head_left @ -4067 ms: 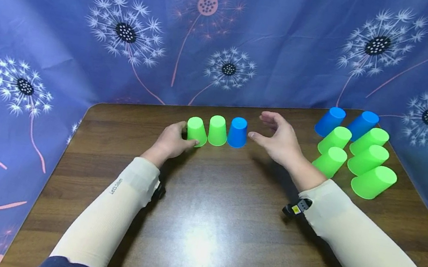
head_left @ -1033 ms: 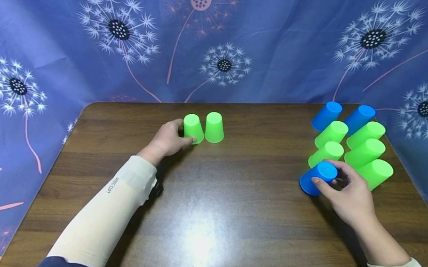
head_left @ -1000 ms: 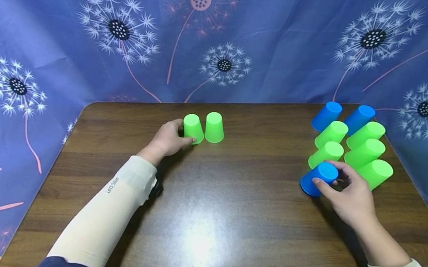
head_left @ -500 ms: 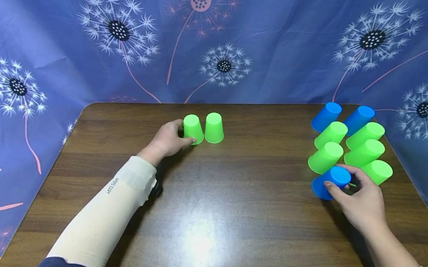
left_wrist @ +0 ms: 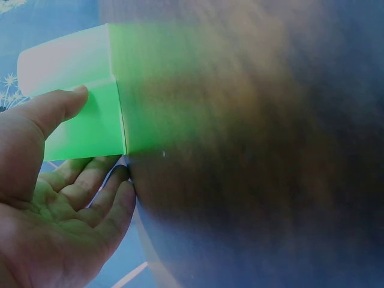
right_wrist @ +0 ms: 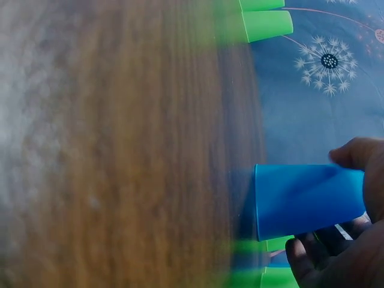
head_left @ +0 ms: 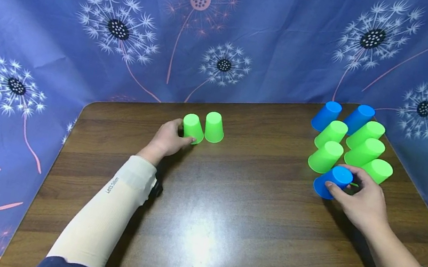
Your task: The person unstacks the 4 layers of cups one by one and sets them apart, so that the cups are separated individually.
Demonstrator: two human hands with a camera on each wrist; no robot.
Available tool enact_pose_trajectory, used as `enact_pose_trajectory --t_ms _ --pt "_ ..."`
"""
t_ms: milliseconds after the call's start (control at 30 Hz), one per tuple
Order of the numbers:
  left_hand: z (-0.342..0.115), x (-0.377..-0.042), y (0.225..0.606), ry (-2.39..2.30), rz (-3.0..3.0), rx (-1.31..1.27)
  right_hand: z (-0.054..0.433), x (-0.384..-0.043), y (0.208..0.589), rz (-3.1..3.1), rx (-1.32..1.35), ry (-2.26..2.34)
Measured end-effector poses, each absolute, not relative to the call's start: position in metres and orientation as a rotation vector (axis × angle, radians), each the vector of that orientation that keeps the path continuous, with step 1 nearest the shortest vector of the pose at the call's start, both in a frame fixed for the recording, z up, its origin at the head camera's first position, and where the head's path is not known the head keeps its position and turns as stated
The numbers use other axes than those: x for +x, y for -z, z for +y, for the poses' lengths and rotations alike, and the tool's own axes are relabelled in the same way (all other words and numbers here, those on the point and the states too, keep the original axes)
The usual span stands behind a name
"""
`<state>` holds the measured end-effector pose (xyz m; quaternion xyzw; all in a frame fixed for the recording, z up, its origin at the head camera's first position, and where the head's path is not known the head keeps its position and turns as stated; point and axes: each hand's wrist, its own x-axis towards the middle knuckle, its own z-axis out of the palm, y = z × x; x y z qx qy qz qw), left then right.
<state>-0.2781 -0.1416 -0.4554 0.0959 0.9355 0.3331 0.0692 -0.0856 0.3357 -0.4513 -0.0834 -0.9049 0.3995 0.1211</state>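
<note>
My left hand (head_left: 167,138) is around an upside-down green cup (head_left: 192,127) on the table, thumb on its near side, fingers on the far side as the left wrist view shows. Right beside it stands a second green cup (head_left: 214,127). Over at the right, my right hand (head_left: 365,201) grips an upside-down blue cup (head_left: 335,179) between thumb and fingers. That blue cup is in front of a green cup (head_left: 325,158), at the near end of a two-column group. Another green cup (head_left: 379,171) is partly hidden by the right hand.
Further back in the group are more upside-down green cups, such as one (head_left: 364,153) in the right column. Two blue cups, a left one (head_left: 326,116) and a right one (head_left: 359,119), stand at the back. A patterned cloth (head_left: 282,36) hangs behind the wooden table (head_left: 231,232).
My right hand has taken the blue cup from beside the two green cups over to the right-hand group, then shifted it slightly right. My left hand has stayed at its green cup.
</note>
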Motion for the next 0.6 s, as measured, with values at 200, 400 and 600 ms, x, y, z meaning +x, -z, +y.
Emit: enact_pose_trajectory --t_ms 200,400,600 --pt "-0.142 -0.279 0.455 -1.021 2.812 0.293 0.332 -0.086 0.442 -2.581 -0.285 -1.173" --pt "-0.143 -0.279 0.455 -1.016 2.812 0.276 0.322 -0.095 0.421 -2.427 -0.22 -1.187" --pt "-0.142 -0.279 0.456 -1.002 2.816 0.276 0.294 -0.117 0.395 -2.353 -0.086 -1.245"
